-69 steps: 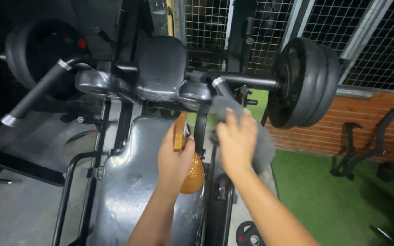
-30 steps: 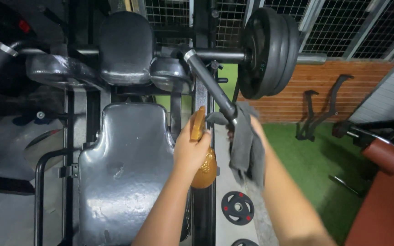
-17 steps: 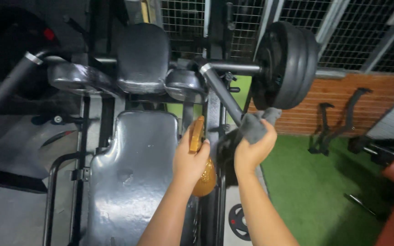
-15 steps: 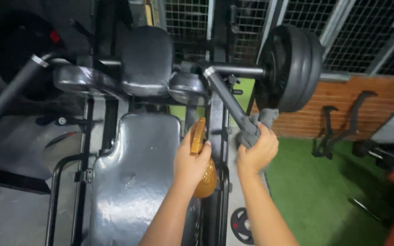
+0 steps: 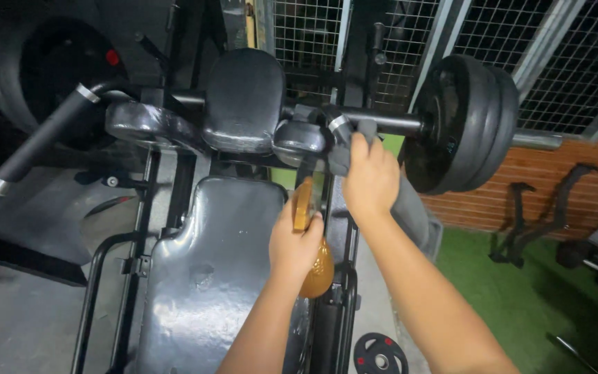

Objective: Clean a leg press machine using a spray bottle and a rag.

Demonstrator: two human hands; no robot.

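Observation:
My left hand (image 5: 295, 239) grips an amber spray bottle (image 5: 315, 269) by its neck, trigger head up, over the right edge of the black seat pad (image 5: 209, 277). My right hand (image 5: 370, 179) presses a grey cloth (image 5: 410, 208) around the right handle (image 5: 340, 128) of the weight machine, near the handle's top by its silver collar. The cloth hangs down under my wrist. Black weight plates (image 5: 465, 125) sit on the bar just right of that hand.
A black chest pad (image 5: 243, 97) and two arm pads (image 5: 143, 125) stand ahead. The left handle (image 5: 36, 149) angles down to the left. A small plate (image 5: 380, 353) lies on the floor. Green turf (image 5: 520, 298), a brick ledge and wire mesh are to the right.
My right hand has slid the cloth up the right handle from its lower end to its top. The left hand still holds the spray bottle in the same place.

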